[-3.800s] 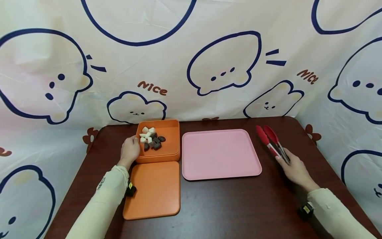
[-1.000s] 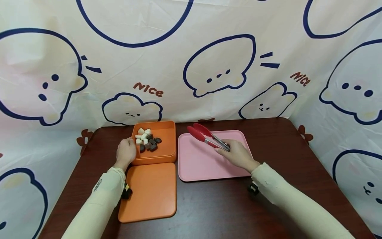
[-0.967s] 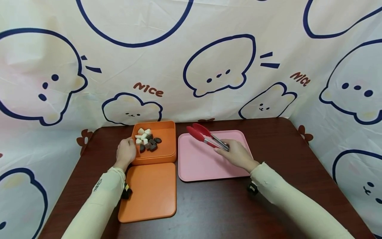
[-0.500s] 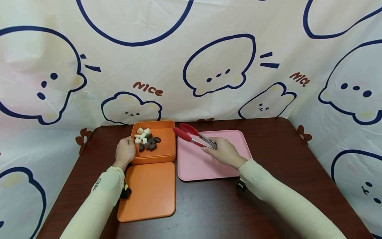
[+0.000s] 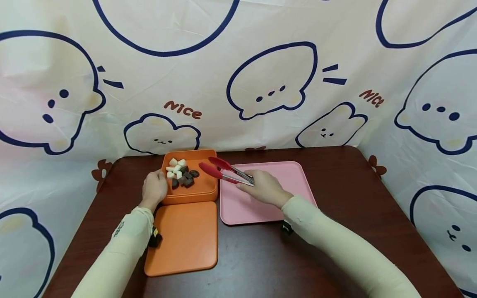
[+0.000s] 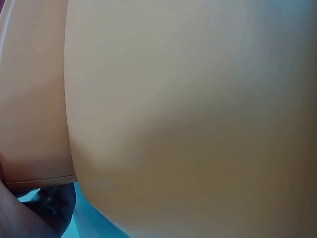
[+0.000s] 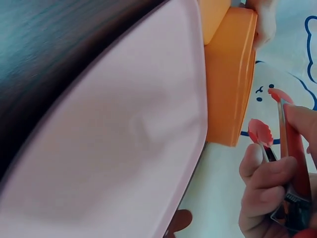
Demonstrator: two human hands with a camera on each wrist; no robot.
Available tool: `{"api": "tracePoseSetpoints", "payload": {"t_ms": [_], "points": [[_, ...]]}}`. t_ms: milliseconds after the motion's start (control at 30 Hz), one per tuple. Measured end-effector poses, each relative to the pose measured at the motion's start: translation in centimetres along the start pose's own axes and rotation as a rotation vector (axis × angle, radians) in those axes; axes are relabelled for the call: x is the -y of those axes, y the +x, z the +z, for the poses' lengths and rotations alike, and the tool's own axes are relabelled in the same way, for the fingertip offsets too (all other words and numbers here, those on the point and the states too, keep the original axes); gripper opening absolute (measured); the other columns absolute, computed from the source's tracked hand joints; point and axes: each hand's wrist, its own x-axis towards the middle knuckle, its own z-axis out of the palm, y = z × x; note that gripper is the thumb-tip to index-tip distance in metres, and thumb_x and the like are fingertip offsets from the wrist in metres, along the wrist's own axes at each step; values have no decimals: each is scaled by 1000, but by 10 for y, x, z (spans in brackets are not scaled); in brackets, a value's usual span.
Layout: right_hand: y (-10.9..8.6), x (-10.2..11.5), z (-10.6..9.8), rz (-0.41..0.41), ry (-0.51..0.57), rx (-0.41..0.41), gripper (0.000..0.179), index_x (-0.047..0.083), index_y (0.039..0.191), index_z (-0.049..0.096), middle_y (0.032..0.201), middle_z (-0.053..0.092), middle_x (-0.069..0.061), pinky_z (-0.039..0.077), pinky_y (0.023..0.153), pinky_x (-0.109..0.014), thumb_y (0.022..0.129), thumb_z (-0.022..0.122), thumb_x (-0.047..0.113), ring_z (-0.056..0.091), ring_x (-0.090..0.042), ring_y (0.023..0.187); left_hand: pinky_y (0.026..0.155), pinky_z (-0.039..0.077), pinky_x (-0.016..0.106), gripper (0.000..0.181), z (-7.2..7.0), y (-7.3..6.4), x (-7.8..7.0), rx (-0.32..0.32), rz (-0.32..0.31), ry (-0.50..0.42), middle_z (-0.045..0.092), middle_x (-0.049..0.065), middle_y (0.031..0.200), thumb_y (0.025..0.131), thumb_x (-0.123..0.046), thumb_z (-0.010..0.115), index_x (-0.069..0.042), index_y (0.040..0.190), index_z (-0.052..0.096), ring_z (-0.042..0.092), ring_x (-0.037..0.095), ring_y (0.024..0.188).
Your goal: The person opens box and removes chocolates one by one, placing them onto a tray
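Observation:
My left hand (image 5: 154, 189) holds the left wall of an orange box (image 5: 205, 186), its fingertips near the rim. Several white pieces (image 5: 174, 169) and several dark brown pieces (image 5: 189, 181) lie in a heap in the box; they look like toy food or sweets. In my right hand (image 5: 265, 188) is a pair of tongs (image 5: 212, 170) with red ends and metal arms. Its ends are spread, with nothing between them, over the box's right part. Below the right hand lies a pink tray (image 5: 246, 213). In the right wrist view, fingers wrap the tongs' handle (image 7: 296, 158).
An orange lid (image 5: 182, 240) lies flat just in front of the box. The box stands close against the tray's left edge. All rest on a dark brown table (image 5: 261, 260). Printed white cloth (image 5: 268, 132) hangs behind and at both sides.
My right hand has carried the tongs leftward, from the table's right side across the pink tray to the orange box. The left hand keeps its hold on the box.

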Motion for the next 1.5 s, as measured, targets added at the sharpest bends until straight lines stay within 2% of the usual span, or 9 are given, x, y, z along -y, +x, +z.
{"api": "tracePoseSetpoints", "payload": {"t_ms": [400,733,900,967,1067,1233,1300,1367,1500], "points": [[10,23,8,-67,-134,40,30,18,102,66,66,53,4,38,53,-27,93,70,46,51,-12,58,62,36,36,44,1,3,2,5,-4,5,42,9,74,111,-30,20,-8,82,45,43,26,63],[14,40,17,-117,-201,66,27,17,104,67,71,59,4,42,54,-28,94,70,42,53,-13,63,65,37,38,45,0,3,1,15,-13,7,45,15,79,111,-31,18,-5,88,47,45,31,68],[16,46,21,-115,-209,89,27,17,101,68,69,58,5,39,51,-25,95,69,44,51,-11,60,79,43,47,51,0,0,1,20,-14,0,53,29,110,110,-30,17,3,114,55,53,41,91],[17,48,22,-105,-201,104,27,17,99,68,66,56,5,37,49,-24,94,69,43,49,-11,57,92,46,53,55,0,-1,1,23,-12,1,54,30,130,110,-30,16,2,134,54,55,43,109],[19,52,24,-85,-204,123,28,16,94,68,62,51,5,34,46,-23,94,70,44,47,-10,53,103,43,55,55,-1,-1,0,46,-31,-7,50,28,143,110,-30,16,-1,145,48,51,45,125],[22,59,25,-53,-273,138,31,16,88,65,63,51,5,35,48,-24,93,70,46,48,-10,55,98,45,51,56,0,0,2,45,-22,3,55,25,135,111,-30,16,-3,147,48,55,39,120],[23,64,24,-36,-296,146,32,16,88,64,64,52,5,36,48,-24,93,70,47,48,-11,56,88,43,47,55,1,1,2,36,-21,0,56,25,118,110,-31,16,-1,132,56,55,38,105],[24,68,24,-21,-313,153,33,16,88,62,66,54,4,36,48,-24,92,70,48,49,-11,56,97,45,52,56,0,0,2,37,-17,-3,54,27,133,110,-31,16,-1,140,52,54,41,116],[26,75,25,-13,-351,150,34,15,89,61,71,58,3,39,50,-24,92,71,48,51,-12,58,96,45,52,55,0,0,2,39,-15,0,55,26,131,110,-31,16,-2,139,53,54,41,116]]}}
